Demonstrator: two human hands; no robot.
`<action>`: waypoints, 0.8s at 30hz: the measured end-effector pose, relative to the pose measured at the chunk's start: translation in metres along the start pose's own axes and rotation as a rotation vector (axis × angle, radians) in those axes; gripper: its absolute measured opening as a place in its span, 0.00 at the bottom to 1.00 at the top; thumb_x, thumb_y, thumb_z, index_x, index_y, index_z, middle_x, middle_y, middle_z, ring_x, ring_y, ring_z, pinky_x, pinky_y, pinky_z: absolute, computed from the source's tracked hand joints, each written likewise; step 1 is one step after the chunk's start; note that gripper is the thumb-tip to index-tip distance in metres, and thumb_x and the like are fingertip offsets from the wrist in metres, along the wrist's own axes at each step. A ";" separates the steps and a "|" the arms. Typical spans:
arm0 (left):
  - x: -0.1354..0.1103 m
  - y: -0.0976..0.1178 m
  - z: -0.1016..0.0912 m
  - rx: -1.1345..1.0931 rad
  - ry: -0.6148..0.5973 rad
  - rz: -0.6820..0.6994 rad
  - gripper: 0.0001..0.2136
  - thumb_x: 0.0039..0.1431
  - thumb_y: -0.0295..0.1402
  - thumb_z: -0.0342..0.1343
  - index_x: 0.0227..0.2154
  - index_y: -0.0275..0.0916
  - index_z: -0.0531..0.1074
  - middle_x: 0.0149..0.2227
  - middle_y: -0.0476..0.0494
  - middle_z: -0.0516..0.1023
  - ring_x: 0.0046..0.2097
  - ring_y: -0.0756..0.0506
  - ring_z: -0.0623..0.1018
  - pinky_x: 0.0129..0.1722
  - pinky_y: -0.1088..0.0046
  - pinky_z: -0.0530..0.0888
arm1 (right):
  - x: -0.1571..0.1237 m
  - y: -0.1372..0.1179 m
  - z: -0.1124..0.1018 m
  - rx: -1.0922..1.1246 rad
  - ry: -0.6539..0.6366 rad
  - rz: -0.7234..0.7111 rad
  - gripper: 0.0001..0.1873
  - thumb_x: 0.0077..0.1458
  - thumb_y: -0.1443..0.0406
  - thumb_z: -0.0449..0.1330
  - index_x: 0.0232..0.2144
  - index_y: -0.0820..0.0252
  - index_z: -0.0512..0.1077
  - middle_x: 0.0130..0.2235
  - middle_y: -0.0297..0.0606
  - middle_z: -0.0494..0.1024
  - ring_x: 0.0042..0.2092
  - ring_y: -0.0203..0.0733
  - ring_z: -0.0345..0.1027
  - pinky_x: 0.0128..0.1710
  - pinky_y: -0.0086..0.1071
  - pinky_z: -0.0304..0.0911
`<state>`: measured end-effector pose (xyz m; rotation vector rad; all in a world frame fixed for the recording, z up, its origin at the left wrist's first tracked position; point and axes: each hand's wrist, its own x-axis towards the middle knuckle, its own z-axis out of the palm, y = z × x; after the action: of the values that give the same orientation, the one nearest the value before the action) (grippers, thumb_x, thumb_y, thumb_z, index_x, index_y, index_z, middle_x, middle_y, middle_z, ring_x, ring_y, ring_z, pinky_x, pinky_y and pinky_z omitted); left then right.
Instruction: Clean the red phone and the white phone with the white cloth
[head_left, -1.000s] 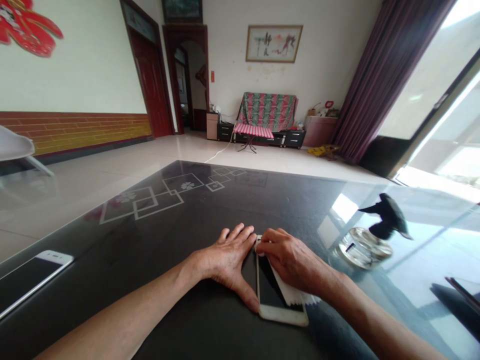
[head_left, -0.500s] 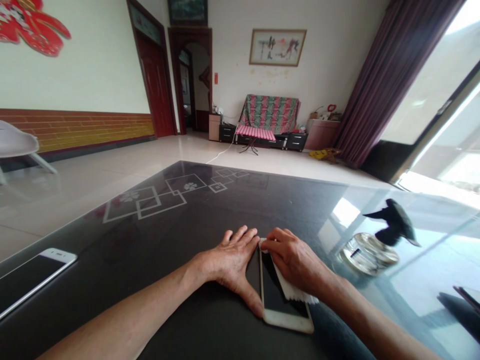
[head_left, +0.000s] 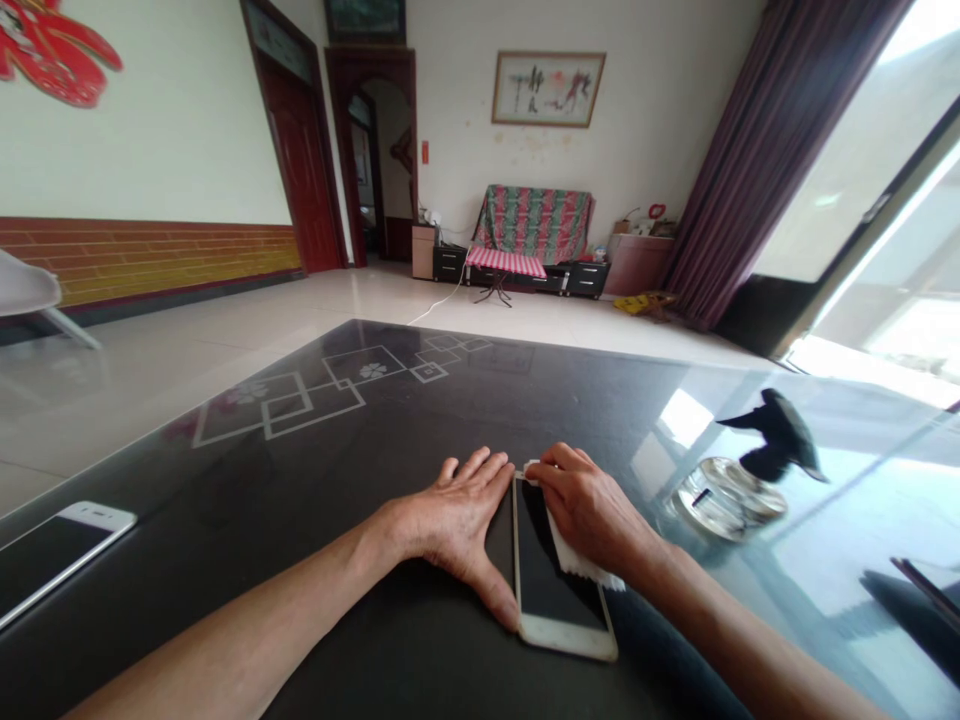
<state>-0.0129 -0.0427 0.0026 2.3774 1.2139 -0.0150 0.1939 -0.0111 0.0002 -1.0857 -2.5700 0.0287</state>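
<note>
A white-framed smartphone [head_left: 564, 636] lies screen up on the dark glossy table [head_left: 360, 620]. My left hand [head_left: 466, 528] rests flat along its left edge, fingers spread, with the thumb at the lower left corner and the fingertips by the top left corner. Bunched fingers of my right hand [head_left: 589, 505] press a white cloth [head_left: 592, 568] onto the upper right part of the screen. The cloth's zigzag edge hangs out below that hand. Part of the phone's right side is hidden under the hand and cloth.
A clear spray bottle [head_left: 735, 497] with a black trigger head stands to the right. Another white smartphone [head_left: 64, 550] lies at the far left. A dark thin object [head_left: 926, 590] sits at the right edge. Beyond the table are a low cabinet [head_left: 589, 279] and a purple curtain [head_left: 724, 170].
My right hand and the cloth have shifted slightly up toward the phone's top edge. The left hand keeps its place on the phone. The whole view has moved a little.
</note>
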 end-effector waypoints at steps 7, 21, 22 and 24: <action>-0.002 0.006 0.000 0.012 0.008 0.007 0.62 0.35 0.63 0.56 0.64 0.35 0.27 0.66 0.36 0.28 0.65 0.33 0.29 0.59 0.42 0.33 | -0.002 -0.002 0.002 0.018 0.050 0.021 0.16 0.58 0.72 0.49 0.41 0.58 0.73 0.37 0.40 0.69 0.40 0.41 0.63 0.44 0.33 0.61; 0.001 0.001 0.007 0.005 0.022 0.011 0.62 0.35 0.62 0.57 0.64 0.37 0.27 0.66 0.39 0.27 0.65 0.34 0.30 0.61 0.46 0.34 | -0.008 0.003 -0.008 -0.023 0.011 0.059 0.14 0.57 0.72 0.49 0.35 0.59 0.74 0.35 0.40 0.69 0.38 0.41 0.64 0.41 0.32 0.60; 0.001 0.001 0.007 0.003 0.024 0.012 0.62 0.35 0.62 0.57 0.64 0.37 0.27 0.67 0.39 0.27 0.65 0.34 0.30 0.61 0.46 0.34 | -0.011 0.005 -0.009 -0.012 0.015 0.068 0.14 0.57 0.72 0.48 0.36 0.59 0.74 0.35 0.40 0.69 0.38 0.40 0.64 0.41 0.32 0.60; 0.002 0.002 0.006 0.002 0.027 0.009 0.62 0.35 0.62 0.57 0.64 0.36 0.27 0.67 0.39 0.27 0.65 0.34 0.31 0.61 0.46 0.34 | -0.016 0.010 -0.011 0.013 0.021 0.078 0.15 0.58 0.72 0.48 0.39 0.59 0.74 0.36 0.40 0.68 0.38 0.40 0.64 0.41 0.32 0.61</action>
<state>-0.0093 -0.0449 -0.0019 2.3920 1.2168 0.0186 0.2146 -0.0171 0.0038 -1.1743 -2.5046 0.0534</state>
